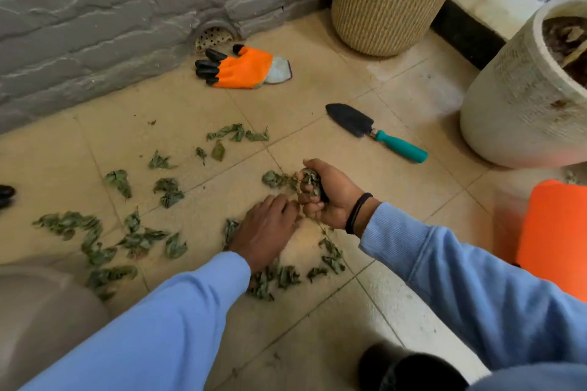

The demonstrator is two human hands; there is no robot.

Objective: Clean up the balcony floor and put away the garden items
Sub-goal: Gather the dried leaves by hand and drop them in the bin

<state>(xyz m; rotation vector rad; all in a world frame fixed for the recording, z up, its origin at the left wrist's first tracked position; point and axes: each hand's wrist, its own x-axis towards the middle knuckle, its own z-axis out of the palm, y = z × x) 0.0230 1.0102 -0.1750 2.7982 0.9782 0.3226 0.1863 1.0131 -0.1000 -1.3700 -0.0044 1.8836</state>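
Leaves [139,240] lie scattered across the tiled floor [317,327]. Right hand [327,197] clenches a bunch; left hand [266,228] presses flat, fingers relaxed.

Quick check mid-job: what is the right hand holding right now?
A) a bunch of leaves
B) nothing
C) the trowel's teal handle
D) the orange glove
A: the right hand is curled round a bunch of leaves, while the trowel and the orange glove lie untouched on the floor.

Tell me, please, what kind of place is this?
Probably a home balcony or patio used for gardening: large planters stand on a tiled floor beside a stone wall, with a hand trowel and scattered leaves.
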